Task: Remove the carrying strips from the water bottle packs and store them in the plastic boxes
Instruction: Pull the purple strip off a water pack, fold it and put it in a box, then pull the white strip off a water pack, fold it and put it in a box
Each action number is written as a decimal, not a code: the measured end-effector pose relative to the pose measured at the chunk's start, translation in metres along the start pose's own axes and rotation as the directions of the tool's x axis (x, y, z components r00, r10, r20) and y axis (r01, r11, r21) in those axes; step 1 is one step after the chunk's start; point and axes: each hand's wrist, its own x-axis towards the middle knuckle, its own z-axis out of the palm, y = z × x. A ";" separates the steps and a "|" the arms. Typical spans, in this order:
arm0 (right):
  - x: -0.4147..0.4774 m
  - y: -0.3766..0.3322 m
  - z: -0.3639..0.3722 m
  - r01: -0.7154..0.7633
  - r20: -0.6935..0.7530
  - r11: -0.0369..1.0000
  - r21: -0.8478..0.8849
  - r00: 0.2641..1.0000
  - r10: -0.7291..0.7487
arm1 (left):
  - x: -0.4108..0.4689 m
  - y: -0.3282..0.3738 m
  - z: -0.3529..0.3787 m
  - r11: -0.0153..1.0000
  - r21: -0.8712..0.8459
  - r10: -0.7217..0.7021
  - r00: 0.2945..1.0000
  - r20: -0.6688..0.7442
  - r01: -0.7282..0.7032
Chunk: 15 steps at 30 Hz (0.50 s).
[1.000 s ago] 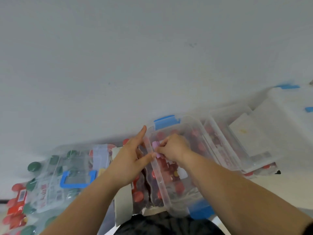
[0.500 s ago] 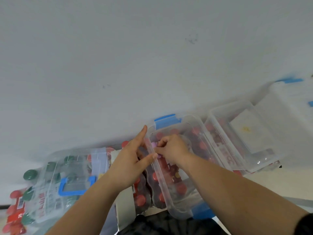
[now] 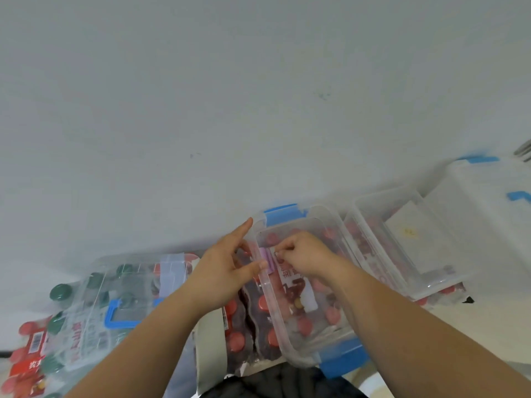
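Right hand (image 3: 301, 257) is inside the clear box (image 3: 273, 305), center frame, pinching what looks like a pinkish strip (image 3: 265, 259). Left hand (image 3: 227, 271) has fingers mostly straight, thumb on the rim. The lower-left pack (image 3: 83, 334) still has its blue handle (image 3: 110, 317), so plenty left.

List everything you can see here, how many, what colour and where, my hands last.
clear plastic box with blue latches: one, centre, on red-capped packs
second clear plastic box: one, right of it, pale sheet inside
whitish plastic container with blue clips: one, far right
shrink-wrapped red-capped bottle packs: several, under the boxes and far left
green-capped bottle pack: one, left
blue carry handle: one, on that pack
pale tape band: one, across that pack's far end
pale purple strip: one, at centre box's left wall
grey-white surface: fills upper frame
left hand: one, thumb touching centre box's rim
right hand: one, over centre box, pinching the purple strip
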 end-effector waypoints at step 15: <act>-0.074 -0.144 0.050 0.344 -0.355 0.934 0.096 0.889 -0.290 | -0.054 -0.081 -0.096 0.987 0.143 -0.041 0.967 -0.251 0.079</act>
